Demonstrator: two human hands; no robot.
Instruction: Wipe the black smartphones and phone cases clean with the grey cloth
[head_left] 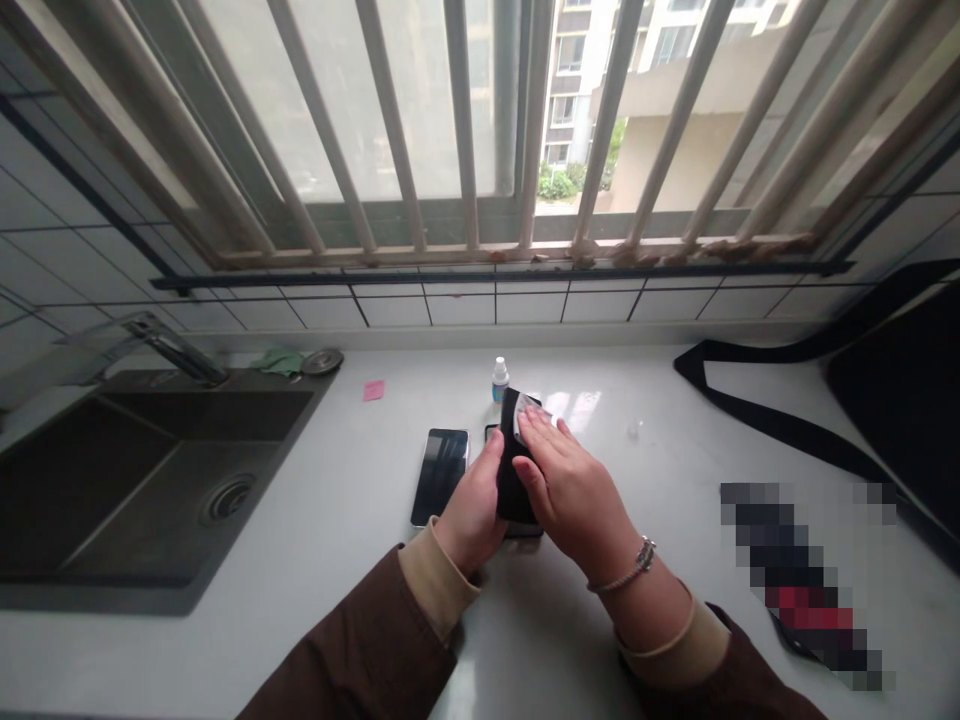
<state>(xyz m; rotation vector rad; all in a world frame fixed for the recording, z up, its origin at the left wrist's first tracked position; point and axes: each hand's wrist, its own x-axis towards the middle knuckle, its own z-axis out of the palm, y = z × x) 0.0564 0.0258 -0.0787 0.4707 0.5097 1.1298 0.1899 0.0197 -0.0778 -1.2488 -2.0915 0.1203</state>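
Note:
My left hand (476, 505) grips a flat, black, rectangular thing (516, 492) by its left edge, tilted up over the counter. Across its upper face, my right hand (574, 485) presses a thin whitish sheet (523, 408), fingers together and thumb against the black surface. The sheet is mostly under the fingers, so its kind is unclear. Below the hands lies a dark-edged device (525, 531), largely covered. Just left of it rests a phone (441, 475) with a dark screen. Behind the hands stands a small white-capped bottle (500, 382).
A dark sink (270, 500) with a faucet (176, 350) is at left. A metal drain strainer (322, 361), green cloth (279, 361) and pink paper (373, 390) lie farther back. At right are a black strap (780, 435), a black bag (907, 390) and a pixelated object (802, 590).

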